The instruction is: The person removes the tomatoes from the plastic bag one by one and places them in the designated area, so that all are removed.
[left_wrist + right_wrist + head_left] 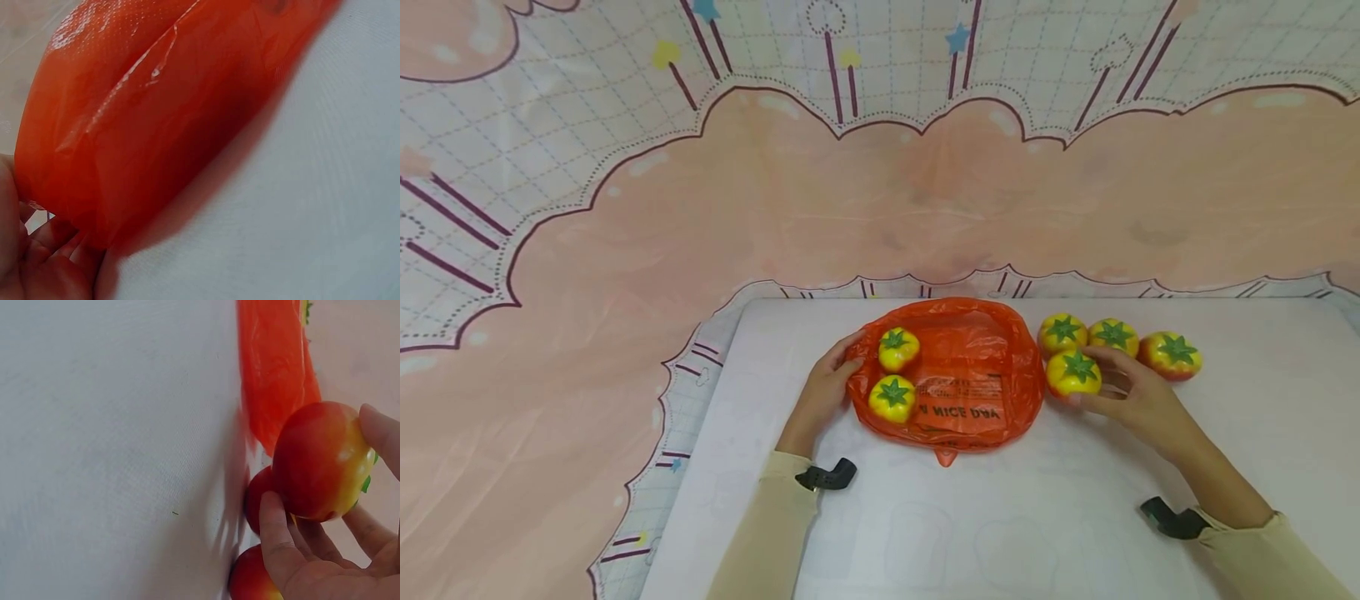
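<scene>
A red plastic bag (958, 346) lies spread open on the white table, with print on its inside. Two toy tomatoes, one at the back (898, 349) and one nearer (892, 399), sit in its left part; they are yellow and red with green star-shaped tops. My left hand (829, 385) grips the bag's left rim between thumb and fingers; its fingers are partly behind the plastic (156, 119). Just right of the bag, my right hand (1138, 400) holds a toy tomato (1073, 373) between thumb and fingertips, raised off the table in the right wrist view (322, 462).
Behind the right hand stand three more toy tomatoes, at left (1063, 331), middle (1112, 333) and right (1171, 355). The white table (970, 533) reaches back to a patterned pink cloth (925, 200). Each wrist wears a black camera band.
</scene>
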The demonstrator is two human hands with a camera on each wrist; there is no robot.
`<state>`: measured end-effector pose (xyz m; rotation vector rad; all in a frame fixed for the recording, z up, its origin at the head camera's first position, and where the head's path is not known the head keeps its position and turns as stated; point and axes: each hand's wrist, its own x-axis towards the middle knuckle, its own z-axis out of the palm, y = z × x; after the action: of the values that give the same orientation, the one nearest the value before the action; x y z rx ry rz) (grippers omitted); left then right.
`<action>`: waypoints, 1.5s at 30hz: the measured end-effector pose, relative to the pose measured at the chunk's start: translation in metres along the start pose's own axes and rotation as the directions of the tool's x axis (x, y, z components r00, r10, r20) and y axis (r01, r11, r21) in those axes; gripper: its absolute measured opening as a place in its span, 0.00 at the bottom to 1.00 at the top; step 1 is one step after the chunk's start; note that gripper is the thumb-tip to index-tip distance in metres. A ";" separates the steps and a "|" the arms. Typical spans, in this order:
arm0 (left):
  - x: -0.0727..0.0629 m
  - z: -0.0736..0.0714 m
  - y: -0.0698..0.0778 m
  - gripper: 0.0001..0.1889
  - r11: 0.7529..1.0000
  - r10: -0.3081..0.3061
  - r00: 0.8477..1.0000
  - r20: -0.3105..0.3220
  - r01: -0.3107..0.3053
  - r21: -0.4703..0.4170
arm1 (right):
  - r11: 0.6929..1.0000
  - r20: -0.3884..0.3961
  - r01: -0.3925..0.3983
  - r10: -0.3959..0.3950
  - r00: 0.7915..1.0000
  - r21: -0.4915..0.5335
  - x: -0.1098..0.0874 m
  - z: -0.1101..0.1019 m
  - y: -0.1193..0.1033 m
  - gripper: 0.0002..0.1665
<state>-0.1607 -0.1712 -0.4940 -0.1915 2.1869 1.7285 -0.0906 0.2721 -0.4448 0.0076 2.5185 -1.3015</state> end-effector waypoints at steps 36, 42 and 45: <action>0.002 0.001 -0.005 0.22 1.000 0.001 1.000 -0.017 -0.001 0.020 | 1.000 0.021 0.030 -0.030 0.999 -0.004 0.004 0.009 0.011 0.46; 0.001 0.002 -0.005 0.22 1.000 0.005 1.000 -0.024 -0.005 0.026 | 0.999 0.027 0.042 -0.041 0.999 -0.024 0.005 0.009 0.015 0.45; 0.001 0.003 -0.007 0.22 0.999 0.021 0.999 -0.027 -0.020 0.026 | 0.998 0.023 0.033 -0.032 0.999 -0.045 0.005 0.008 0.014 0.46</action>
<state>-0.1589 -0.1700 -0.5008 -0.1881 2.2368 1.7172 -0.0909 0.2733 -0.4620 -0.0571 2.5390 -1.2489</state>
